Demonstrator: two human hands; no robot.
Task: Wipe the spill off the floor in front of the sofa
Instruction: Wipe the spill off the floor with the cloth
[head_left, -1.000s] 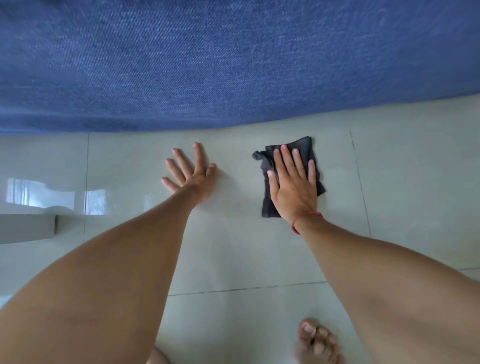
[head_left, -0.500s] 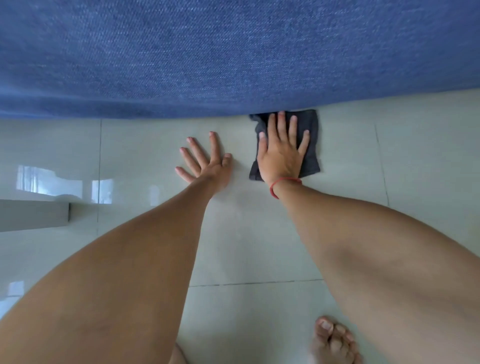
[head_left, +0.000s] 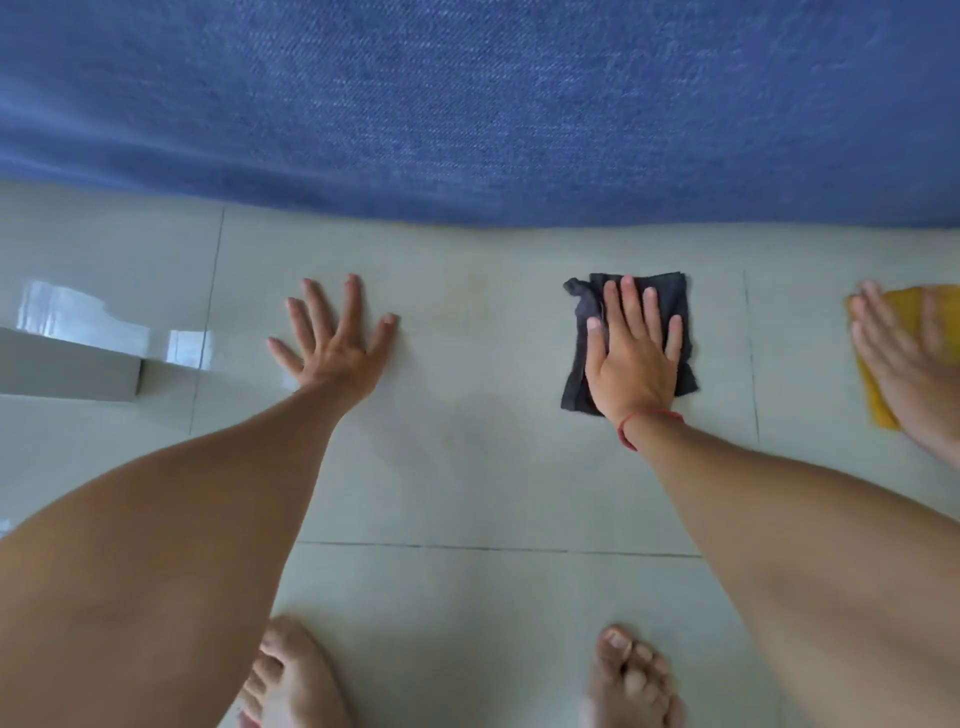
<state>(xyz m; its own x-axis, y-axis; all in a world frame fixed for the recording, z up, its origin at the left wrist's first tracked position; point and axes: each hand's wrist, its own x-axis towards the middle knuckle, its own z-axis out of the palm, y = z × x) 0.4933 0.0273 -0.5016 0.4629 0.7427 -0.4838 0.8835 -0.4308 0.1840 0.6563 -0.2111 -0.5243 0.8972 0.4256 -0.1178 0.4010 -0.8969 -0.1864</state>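
My right hand (head_left: 631, 358) lies flat with its fingers spread on a folded dark grey cloth (head_left: 672, 293) and presses it onto the pale tiled floor (head_left: 467, 467). The cloth sits a short way in front of the blue sofa (head_left: 467, 104), apart from its lower edge. A red string circles that wrist. To the left, my left hand (head_left: 337, 348) rests open on the bare tile, palm down, holding nothing. I cannot make out a distinct spill on the glossy floor.
At the right edge another person's hand (head_left: 914, 374) presses on a yellow cloth (head_left: 898, 306). A grey box-like object (head_left: 67, 364) stands at the left edge. My bare feet (head_left: 296, 675) (head_left: 634, 680) are at the bottom.
My right hand has drawn the dark cloth back from the sofa's edge toward me. Another hand with a yellow cloth has come into view at the right. My left hand stays planted.
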